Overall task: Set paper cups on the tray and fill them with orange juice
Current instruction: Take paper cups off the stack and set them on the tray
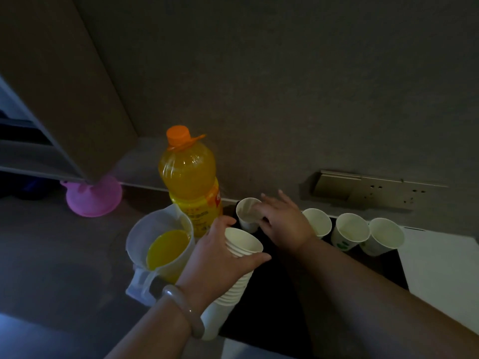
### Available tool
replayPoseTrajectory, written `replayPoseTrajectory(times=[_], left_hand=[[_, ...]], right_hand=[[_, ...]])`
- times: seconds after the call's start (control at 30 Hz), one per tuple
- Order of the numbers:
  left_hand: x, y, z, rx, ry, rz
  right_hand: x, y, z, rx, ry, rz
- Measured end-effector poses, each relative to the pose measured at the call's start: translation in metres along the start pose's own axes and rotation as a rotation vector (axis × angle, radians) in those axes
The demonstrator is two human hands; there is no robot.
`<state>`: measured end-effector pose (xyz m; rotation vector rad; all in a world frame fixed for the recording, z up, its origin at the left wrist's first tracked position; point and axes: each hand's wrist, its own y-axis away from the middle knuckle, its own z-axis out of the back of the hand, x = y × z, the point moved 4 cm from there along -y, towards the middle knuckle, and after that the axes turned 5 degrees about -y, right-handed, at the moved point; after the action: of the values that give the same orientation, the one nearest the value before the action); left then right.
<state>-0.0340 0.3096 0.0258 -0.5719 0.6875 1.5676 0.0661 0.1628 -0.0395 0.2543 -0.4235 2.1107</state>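
Note:
My left hand (220,257) grips a tall stack of white paper cups (234,275), tilted over the near left edge of the black tray (285,294). My right hand (282,221) holds a single paper cup (247,213) standing at the tray's far left corner, thumb at its side and fingers spread over the rim. Three more empty cups (317,221) (351,230) (383,235) stand in a row along the tray's far edge. A clear pitcher (160,244) partly filled with orange juice sits left of the tray. Behind it stands the orange juice bottle (190,180), capped.
A pink funnel (94,200) lies upside down on the grey counter at far left, under an open cabinet door (64,86). A wall socket panel (368,190) sits behind the cups. A white surface (440,275) lies right of the tray.

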Motion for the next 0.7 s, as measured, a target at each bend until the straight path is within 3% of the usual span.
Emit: replayPoseTrajectory(times=[0.2,0.27,0.33,0.43,0.57,0.7], left_hand=[[-0.001,-0.003,-0.006,0.073,-0.026,-0.024],[0.0,-0.004,-0.01,0.088,-0.04,-0.014],[0.001,-0.006,-0.015,0.097,-0.055,-0.019],[0.002,-0.007,-0.019,0.081,-0.092,-0.036],[0.003,-0.004,-0.017,0.005,-0.099,-0.062],[0.004,0.001,-0.014,-0.029,-0.055,-0.068]], right_hand=[[0.023,0.038,0.064,-0.325,-0.278,-0.084],[0.04,0.05,0.073,-0.246,-0.424,-0.113],[0.054,0.057,0.072,-0.063,-0.598,-0.148],[0.069,0.06,0.064,0.143,-0.625,-0.181],[0.077,0.062,0.063,0.136,-0.587,-0.146],[0.089,0.064,0.067,0.061,-0.398,0.014]])
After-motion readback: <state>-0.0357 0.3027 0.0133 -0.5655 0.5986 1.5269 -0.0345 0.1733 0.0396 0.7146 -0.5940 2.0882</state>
